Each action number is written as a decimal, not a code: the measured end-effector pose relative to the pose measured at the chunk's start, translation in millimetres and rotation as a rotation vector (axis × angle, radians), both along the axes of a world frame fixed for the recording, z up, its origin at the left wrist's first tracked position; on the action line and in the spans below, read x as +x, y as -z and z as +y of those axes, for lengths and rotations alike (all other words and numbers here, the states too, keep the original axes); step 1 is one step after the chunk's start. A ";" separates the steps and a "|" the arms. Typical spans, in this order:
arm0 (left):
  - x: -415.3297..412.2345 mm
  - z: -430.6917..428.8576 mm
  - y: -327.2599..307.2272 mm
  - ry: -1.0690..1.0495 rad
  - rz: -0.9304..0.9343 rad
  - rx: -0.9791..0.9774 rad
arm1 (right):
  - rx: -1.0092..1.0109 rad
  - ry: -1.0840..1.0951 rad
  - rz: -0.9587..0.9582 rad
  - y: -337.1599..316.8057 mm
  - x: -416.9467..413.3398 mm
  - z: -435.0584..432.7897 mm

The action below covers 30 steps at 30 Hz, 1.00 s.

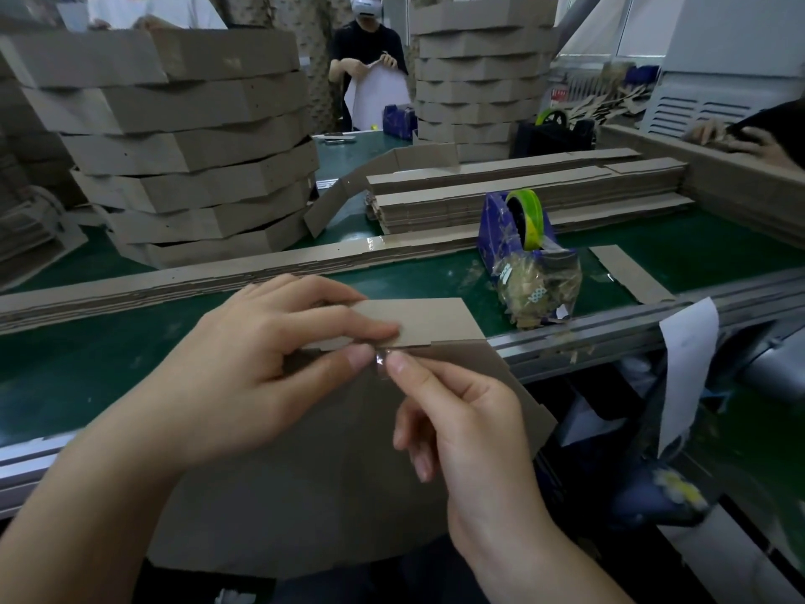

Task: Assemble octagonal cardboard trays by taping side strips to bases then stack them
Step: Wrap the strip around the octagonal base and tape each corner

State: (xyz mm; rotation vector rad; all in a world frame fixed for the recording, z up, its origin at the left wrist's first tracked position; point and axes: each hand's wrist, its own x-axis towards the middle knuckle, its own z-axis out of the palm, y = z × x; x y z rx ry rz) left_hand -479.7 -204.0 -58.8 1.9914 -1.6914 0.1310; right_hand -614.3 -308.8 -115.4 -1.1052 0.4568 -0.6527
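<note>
Near edge of the green desk (87,377). The octagonal base (326,494) lies flat and overhangs the desk rail toward the person, its far edge meeting a side strip (431,320) that stands up from it.

The left hand (261,364) grips that side strip, fingers curled over its outer face and thumb pressed at the seam. The right hand (461,420) pinches a short piece of clear tape (380,357) between thumb and forefinger, right at the seam and touching the left thumb tip; its other fingers are loosely curled. The two hands hide the left end of the strip and much of the join.

Around the work:
- Just beyond the hands lies a long low pile of flat strips (174,281), running left to right across the desk.
- To the right stands a blue tape dispenser (518,228) with a green-yellow roll, its front clogged with crumpled tape scraps.
- Behind it sit thicker bundles of strips (501,189), and one bent strip arches over the desk.
- Far left is a tall leaning stack of finished trays (183,141) — a second stack (479,71) stands farther back.
- A person in black (366,50) across the desk holds a white sheet, and another worker's hand (740,141) rests on cardboard at the right edge.
- A white paper slip (684,364) hangs off the rail.
</note>
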 end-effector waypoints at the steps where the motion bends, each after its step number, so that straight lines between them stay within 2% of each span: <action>1: -1.0 -1.0 -1.7 -0.009 0.047 -0.004 | -0.007 -0.016 0.001 1.2 -0.3 -1.5; 3: -4.6 -6.3 -3.7 -0.058 0.071 -0.029 | -0.028 -0.035 0.006 3.2 0.1 -3.6; 9: -18.0 -22.0 -0.3 -0.226 -0.018 -0.106 | -0.075 -0.052 0.035 3.6 1.1 -9.1; 16: -14.1 -24.7 4.4 -0.217 0.046 -0.141 | -0.192 -0.071 0.107 -3.9 -1.0 -20.5; 20: -11.9 -23.7 5.8 -0.214 0.048 -0.187 | -0.167 -0.155 0.224 5.1 0.5 -21.9; 22: -13.7 -21.0 5.9 -0.190 0.014 -0.200 | -0.242 -0.039 0.203 13.9 -1.9 -22.7; 26: -14.8 -17.1 6.9 -0.158 -0.157 -0.170 | -0.565 0.417 -0.060 16.7 -7.3 -41.6; 28: -14.3 -14.8 6.0 -0.152 -0.186 -0.131 | -0.753 0.512 -0.003 10.0 -4.2 -54.3; 30: -14.2 -13.5 4.9 -0.165 -0.248 -0.057 | -0.849 0.423 0.160 6.0 3.4 -66.5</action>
